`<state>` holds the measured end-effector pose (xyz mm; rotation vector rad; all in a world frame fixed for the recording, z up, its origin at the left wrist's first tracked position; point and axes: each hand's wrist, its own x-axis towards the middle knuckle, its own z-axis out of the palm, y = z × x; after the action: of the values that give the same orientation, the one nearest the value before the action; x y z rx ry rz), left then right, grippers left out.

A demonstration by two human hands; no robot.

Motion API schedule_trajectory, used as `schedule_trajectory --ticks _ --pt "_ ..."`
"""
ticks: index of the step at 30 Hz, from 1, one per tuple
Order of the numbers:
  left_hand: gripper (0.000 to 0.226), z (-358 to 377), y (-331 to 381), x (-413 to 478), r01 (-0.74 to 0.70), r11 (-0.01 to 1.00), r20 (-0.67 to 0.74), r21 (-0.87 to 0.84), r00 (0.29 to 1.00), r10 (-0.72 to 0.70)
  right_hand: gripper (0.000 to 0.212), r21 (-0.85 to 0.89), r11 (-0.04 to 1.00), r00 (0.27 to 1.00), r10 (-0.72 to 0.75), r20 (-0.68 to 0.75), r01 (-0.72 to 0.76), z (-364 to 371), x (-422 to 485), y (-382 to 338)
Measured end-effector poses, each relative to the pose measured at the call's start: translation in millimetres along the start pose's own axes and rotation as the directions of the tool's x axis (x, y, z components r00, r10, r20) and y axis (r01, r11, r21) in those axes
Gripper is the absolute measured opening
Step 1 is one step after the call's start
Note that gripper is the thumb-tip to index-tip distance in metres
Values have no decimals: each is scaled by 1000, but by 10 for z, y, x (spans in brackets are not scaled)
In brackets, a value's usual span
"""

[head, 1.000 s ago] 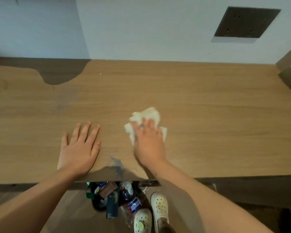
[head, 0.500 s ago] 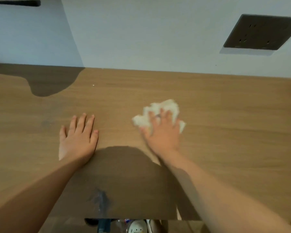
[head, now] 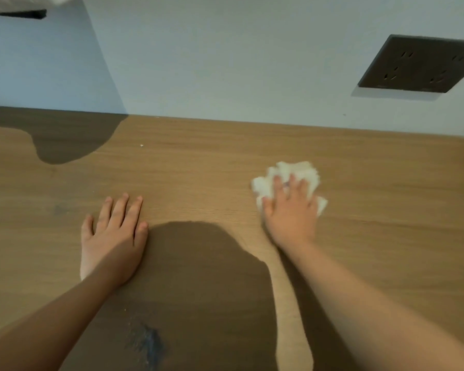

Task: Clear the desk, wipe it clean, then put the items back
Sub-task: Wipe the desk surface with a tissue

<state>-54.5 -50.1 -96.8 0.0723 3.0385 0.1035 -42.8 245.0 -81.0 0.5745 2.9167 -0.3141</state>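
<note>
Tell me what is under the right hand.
A crumpled white tissue lies under the right hand, pressed on the wooden desk. Its edges show past the hand; its middle and the desk beneath it are covered.

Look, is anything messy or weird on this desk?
Yes. A dark bluish smudge marks the light brown wooden desk near its front edge, inside a shadow. A tiny white speck lies near the desk's back edge. The right hand presses the crumpled white tissue away from both.
</note>
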Motion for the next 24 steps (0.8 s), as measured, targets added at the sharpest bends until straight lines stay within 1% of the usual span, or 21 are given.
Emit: schedule_trajectory --ticks 1,3,4,5,6,7,8,9,10,11,12,13,15,17,18,19,20,21,22,23,24 --pt "56 -4 2 0 1 1000 5 1 1000 -1 55 -9 987 987 -158 0 158 58 -187 -178" --pt "52 -8 18 -2 15 1000 17 7 1000 -15 49 78 871 872 -488 41 485 144 -552 -487" --pt "52 -7 28 -5 21 1000 20 2 1000 -21 48 142 809 811 -582 62 570 174 -630 -533" --pt "52 -16 38 -8 22 1000 17 -8 1000 -22 49 183 785 793 -608 47 591 154 -644 -511" --pt "52 -19 38 -18 18 1000 10 -16 1000 -18 52 169 808 823 -567 -34 564 129 -586 -392" --pt "53 -27 36 -20 12 1000 3 -24 1000 -12 56 130 867 874 -464 -145 482 115 -480 -192" --pt "56 -25 29 -23 5 1000 -1 -26 1000 -5 57 107 937 928 -305 -214 333 74 -378 88" --pt "58 -26 26 -25 -2 1000 3 -22 1000 2 56 99 986 969 -113 -221 138 13 -310 406" --pt "57 -21 25 -24 -2 1000 3 -15 1000 2 52 99 994 982 67 -178 -50 -55 -311 700" --pt "55 -17 28 -21 3 1000 6 -9 1000 -3 50 122 971 969 219 -115 -205 -118 -366 898" --pt "53 -16 35 -23 12 1000 14 -6 1000 -12 50 130 941 944 323 -66 -313 -140 -462 953" --pt "53 -17 44 -22 18 1000 22 -9 1000 -18 51 111 927 930 366 -48 -359 -70 -569 872" --pt "54 -29 63 -21 16 1000 34 -5 999 -16 55 59 969 963 245 -111 -240 89 -812 460" --pt "55 -38 60 -13 9 1000 54 6 999 -9 55 -18 999 984 -51 -170 49 284 -1087 -52" --pt "56 -40 55 -20 11 1000 60 5 998 -11 56 -37 971 967 -239 -92 237 366 -1236 -276" --pt "56 -46 54 -24 9 1000 60 2 998 -9 61 -5 928 927 -373 25 373 358 -1373 -457" --pt "56 -52 55 -27 5 1000 58 1 998 -5 63 17 893 884 -447 138 450 341 -1431 -545" --pt "56 -55 54 -25 1 1000 57 2 998 -1 62 28 869 857 -492 153 494 338 -1376 -526" --pt "57 -60 51 -23 -2 1000 59 3 998 2 58 -12 856 854 -515 80 517 325 -1239 -426" --pt "56 -63 45 -20 -4 1000 60 1 998 4 54 -82 878 879 -475 -31 472 309 -1080 -277" --pt "56 -58 43 -18 -7 1000 56 -6 998 7 52 -109 935 930 -349 -119 337 253 -890 -90"
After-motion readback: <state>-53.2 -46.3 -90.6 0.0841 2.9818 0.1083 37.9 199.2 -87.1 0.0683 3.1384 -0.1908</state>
